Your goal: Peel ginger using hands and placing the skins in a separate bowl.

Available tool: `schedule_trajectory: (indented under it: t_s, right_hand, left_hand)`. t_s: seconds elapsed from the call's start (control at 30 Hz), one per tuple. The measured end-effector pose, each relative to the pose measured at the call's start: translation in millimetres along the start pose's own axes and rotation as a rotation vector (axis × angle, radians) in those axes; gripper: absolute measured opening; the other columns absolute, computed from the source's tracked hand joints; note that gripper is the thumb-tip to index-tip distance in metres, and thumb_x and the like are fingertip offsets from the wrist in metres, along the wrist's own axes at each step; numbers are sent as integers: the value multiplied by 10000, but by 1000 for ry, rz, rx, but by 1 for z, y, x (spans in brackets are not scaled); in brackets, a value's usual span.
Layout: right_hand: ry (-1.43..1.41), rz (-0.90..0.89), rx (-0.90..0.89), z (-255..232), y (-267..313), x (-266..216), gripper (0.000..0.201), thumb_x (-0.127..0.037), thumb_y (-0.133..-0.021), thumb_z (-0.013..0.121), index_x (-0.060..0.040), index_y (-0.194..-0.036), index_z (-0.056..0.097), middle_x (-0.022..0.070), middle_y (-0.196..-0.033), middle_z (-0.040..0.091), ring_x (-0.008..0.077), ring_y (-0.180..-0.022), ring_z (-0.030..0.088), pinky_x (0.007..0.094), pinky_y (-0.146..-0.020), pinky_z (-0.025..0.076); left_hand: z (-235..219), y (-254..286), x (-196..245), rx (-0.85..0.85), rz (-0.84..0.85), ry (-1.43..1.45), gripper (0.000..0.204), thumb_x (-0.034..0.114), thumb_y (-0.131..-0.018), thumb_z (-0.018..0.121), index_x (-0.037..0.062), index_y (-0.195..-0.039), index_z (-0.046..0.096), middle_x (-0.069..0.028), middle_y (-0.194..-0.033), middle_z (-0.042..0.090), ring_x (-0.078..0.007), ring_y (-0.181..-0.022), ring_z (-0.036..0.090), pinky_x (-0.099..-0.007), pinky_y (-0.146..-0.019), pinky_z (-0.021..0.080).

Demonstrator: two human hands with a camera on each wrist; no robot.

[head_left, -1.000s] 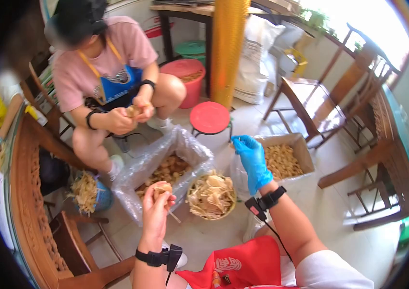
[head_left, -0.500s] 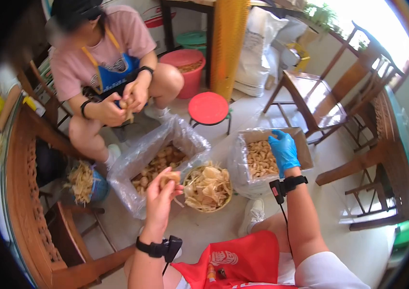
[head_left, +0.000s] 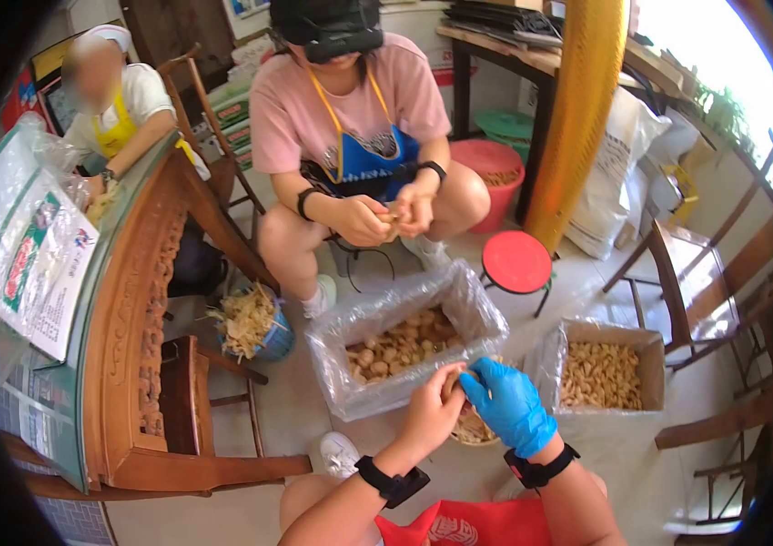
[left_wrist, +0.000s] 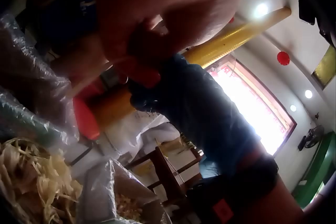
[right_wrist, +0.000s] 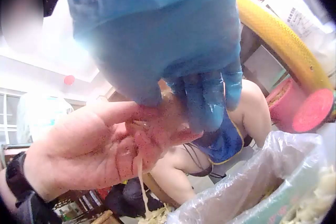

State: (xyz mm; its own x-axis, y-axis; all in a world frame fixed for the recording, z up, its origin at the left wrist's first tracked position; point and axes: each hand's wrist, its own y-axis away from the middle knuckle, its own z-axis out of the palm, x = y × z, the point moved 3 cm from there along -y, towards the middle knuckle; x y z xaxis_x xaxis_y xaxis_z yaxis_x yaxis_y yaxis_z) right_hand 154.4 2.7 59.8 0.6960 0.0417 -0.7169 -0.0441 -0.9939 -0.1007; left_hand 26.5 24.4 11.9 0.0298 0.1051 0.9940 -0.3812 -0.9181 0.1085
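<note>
In the head view the bare left hand [head_left: 430,414] holds a small tan piece [head_left: 452,380] between thumb and curled fingers. The blue-gloved right hand [head_left: 509,407] meets it, fingers bent onto the same piece. Seen from the right wrist, the glove [right_wrist: 163,40] covers the piece [right_wrist: 170,107] from above, and a pale strip [right_wrist: 142,182] hangs beneath the left hand [right_wrist: 89,148]. The left wrist view is dark: the left hand [left_wrist: 173,3] hides most of the piece, with the glove [left_wrist: 194,106] against it. Below the hands, peelings [head_left: 473,429] show partly.
A plastic-lined box [head_left: 341,391] of brown pieces stands ahead, another box [head_left: 655,369] of pale pieces to the right. Beyond are a red stool [head_left: 516,262] and a seated person [head_left: 350,118] working a piece. A carved wooden table [head_left: 154,300] and blue bucket [head_left: 275,338] stand left.
The gloved hand has come back from the right-hand box to the left hand, and both now touch the piece. The head view has swung left, showing another person at the table.
</note>
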Motion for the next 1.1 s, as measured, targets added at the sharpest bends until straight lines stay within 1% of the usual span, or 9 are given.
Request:
schedule_trajectory:
  t_s: [0.1, 0.2, 0.33, 0.4, 0.5, 0.63, 0.7, 0.83, 1.1]
  right_hand:
    - [8, -14, -36, 6, 2, 1, 227, -245, -873, 545, -28, -820, 583, 180, -821, 621, 374, -764, 594, 444, -630, 466]
    - [38, -88, 56, 7, 1, 0, 176, -225, -852, 570, -55, -854, 614, 150, -798, 603, 344, -730, 599, 426, -618, 469]
    - [-87, -76, 117, 9, 1, -2, 127, -166, -821, 615, -67, -895, 643, 126, -801, 609, 314, -714, 605, 383, -614, 477]
    - [-70, -116, 192, 9, -1, 3, 149, -110, -782, 655, -74, -926, 661, 109, -803, 614, 283, -702, 612, 345, -611, 481]
    - [-98, -134, 237, 9, -2, 1, 169, -65, -766, 660, -64, -935, 662, 108, -820, 617, 277, -718, 613, 334, -627, 482]
    - [-167, -187, 210, 13, 0, 7, 211, -31, -745, 654, -53, -955, 657, 103, -827, 616, 272, -746, 613, 332, -648, 483]
    - [-190, -187, 145, 11, 0, 6, 260, 23, -731, 650, -48, -981, 658, 105, -873, 610, 235, -782, 616, 306, -674, 487]
    - [-173, -246, 138, 10, -4, 9, 260, 31, -719, 650, -42, -968, 651, 103, -869, 618, 252, -787, 614, 312, -675, 488]
    - [-18, -374, 258, 13, -6, 7, 193, -64, -679, 656, -73, -871, 637, 82, -886, 618, 287, -790, 592, 376, -701, 463]
  left_hand:
    - [-9, 3, -4, 3, -25, -55, 271, 80, -914, 504, 2, -1174, 517, -33, -834, 615, -88, -705, 591, -240, -626, 484]
    - [-14, 3, -1, -50, -30, -191, 295, 110, -919, 515, 17, -1199, 505, -26, -841, 610, -80, -712, 574, -239, -652, 473]
    - [-14, 3, -1, -75, -23, -152, 331, 121, -919, 524, 32, -1235, 477, -32, -896, 601, -83, -749, 574, -239, -676, 473]
    - [-11, 3, -2, -75, -61, 34, 383, 151, -923, 540, 19, -1268, 439, -43, -960, 590, -93, -788, 581, -247, -688, 478]
    - [-8, 4, -2, -66, -75, 11, 425, 182, -922, 559, -9, -1275, 422, -49, -996, 582, -99, -812, 583, -252, -696, 483]
    - [-6, 5, -11, -67, -94, -51, 477, 212, -915, 580, -38, -1281, 404, -49, -984, 585, -99, -819, 584, -251, -701, 486]
    - [-6, 3, -15, -78, -98, -44, 478, 216, -909, 591, -45, -1268, 414, -52, -963, 590, -105, -809, 591, -251, -703, 491]
    - [-6, 4, -2, -125, -96, -137, 473, 246, -913, 584, -48, -1250, 432, -59, -951, 597, -120, -797, 602, -251, -707, 497]
    - [-4, -2, -14, -94, -135, 249, 457, 339, -922, 552, -15, -1203, 483, -72, -942, 607, -130, -803, 614, -261, -686, 520]
